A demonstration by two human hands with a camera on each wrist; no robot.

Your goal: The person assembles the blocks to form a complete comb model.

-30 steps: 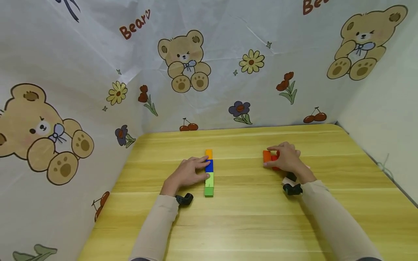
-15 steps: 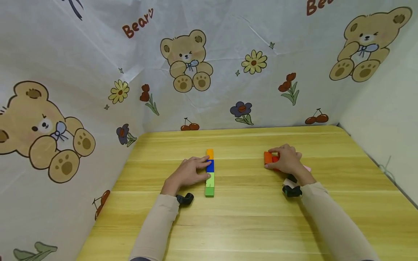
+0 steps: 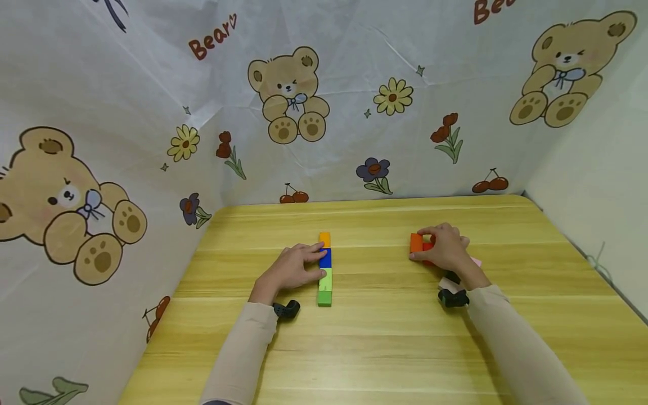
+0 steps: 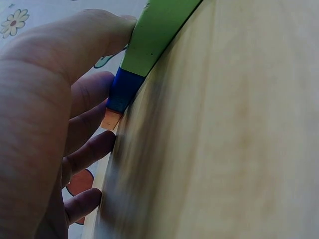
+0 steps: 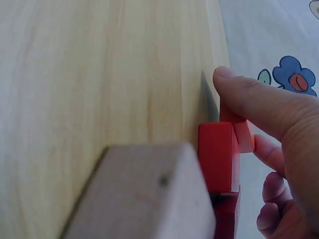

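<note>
A straight row of blocks lies on the table at centre: a yellow-orange block (image 3: 325,238), a blue block (image 3: 325,259), a light green block (image 3: 326,280) and a green block (image 3: 324,298) at the near end. My left hand (image 3: 290,268) rests beside the row, its thumb touching the light green block's side and its extended index finger at the blue one. Further right, my right hand (image 3: 445,248) pinches an orange block (image 3: 416,242) by its two ends between thumb and index finger. A red block (image 5: 217,157) lies right by it, partly covered by the hand in the head view.
Under and behind the right wrist lie a pink block (image 3: 476,262), a black block (image 3: 452,276) and a whitish block (image 3: 448,285), partly hidden. A bear-printed cloth (image 3: 344,157) stands along the table's back and left sides. Bare wood (image 3: 372,281) separates the two block groups.
The head view shifts very slightly. Both hands keep their places and holds.
</note>
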